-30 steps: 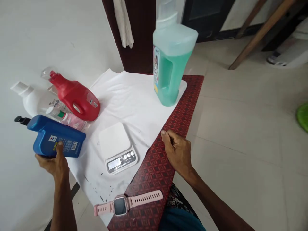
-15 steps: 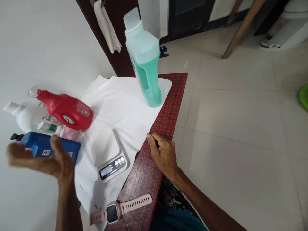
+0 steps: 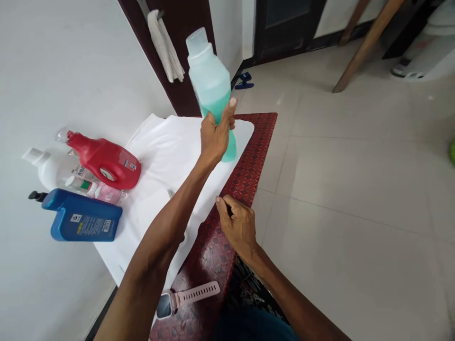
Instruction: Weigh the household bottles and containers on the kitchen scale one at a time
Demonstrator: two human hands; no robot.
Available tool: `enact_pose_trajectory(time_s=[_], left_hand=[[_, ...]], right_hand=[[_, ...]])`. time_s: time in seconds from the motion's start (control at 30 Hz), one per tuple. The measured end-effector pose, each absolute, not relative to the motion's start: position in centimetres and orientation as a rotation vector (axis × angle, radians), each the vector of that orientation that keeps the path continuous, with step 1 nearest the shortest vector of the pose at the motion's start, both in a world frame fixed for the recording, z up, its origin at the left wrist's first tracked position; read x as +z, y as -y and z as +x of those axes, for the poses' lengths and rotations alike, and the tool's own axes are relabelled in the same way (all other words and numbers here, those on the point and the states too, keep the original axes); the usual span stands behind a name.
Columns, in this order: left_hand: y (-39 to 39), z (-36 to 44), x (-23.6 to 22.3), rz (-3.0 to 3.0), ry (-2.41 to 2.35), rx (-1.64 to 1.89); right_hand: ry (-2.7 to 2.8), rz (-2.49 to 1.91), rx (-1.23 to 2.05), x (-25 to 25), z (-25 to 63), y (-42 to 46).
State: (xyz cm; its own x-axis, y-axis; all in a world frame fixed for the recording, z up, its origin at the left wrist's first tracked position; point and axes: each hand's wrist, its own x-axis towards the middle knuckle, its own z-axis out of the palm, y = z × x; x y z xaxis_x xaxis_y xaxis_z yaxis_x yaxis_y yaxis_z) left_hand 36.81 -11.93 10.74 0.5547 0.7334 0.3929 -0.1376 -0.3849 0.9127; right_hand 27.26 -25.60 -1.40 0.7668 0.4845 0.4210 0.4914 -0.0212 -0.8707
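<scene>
My left hand [image 3: 215,135] is wrapped round the handle of a tall translucent bottle [image 3: 211,78] with a clear cap and green liquid inside, at the far end of the table; its thumb points up. The bottle stands upright on a white cloth [image 3: 170,147]. In a loose fist, my right hand [image 3: 237,225] rests on the table's red patterned edge, with nothing visible in it. Beneath my left forearm, a white digital scale [image 3: 151,206] is mostly covered. A pink-strapped smartwatch [image 3: 165,305] lies at the near end.
Along the wall on the left stand a red jug-shaped bottle [image 3: 106,163], a blue pump bottle [image 3: 85,218], a white bottle [image 3: 53,168] and a small green-labelled bottle [image 3: 80,183]. A white towel [image 3: 165,45] hangs from a door handle. Tiled floor [image 3: 337,189] lies right of the table [image 3: 258,142].
My left hand has moved from beside the blue bottle, where it was spread, across to the green-liquid bottle and taken hold of it. My right hand has stayed on the table edge.
</scene>
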Motion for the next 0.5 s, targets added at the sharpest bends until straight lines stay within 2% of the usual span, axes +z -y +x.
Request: enact_pose_trajectory(time_s=[0.13, 0.33, 0.5], left_hand=[[10.0, 33.3, 11.0, 1.703, -0.523, 1.050], [7.9, 28.5, 12.2, 1.528, -0.713, 1.284], [8.0, 23.9, 14.7, 1.484, -0.571, 1.463]], right_hand=[[0.786, -1.653, 0.009, -1.5, 27.2, 25.6], [0.794, -1.647, 0.002, -1.6, 27.4, 25.7], [0.785, -1.675, 0.034, -1.4, 27.3, 25.5]])
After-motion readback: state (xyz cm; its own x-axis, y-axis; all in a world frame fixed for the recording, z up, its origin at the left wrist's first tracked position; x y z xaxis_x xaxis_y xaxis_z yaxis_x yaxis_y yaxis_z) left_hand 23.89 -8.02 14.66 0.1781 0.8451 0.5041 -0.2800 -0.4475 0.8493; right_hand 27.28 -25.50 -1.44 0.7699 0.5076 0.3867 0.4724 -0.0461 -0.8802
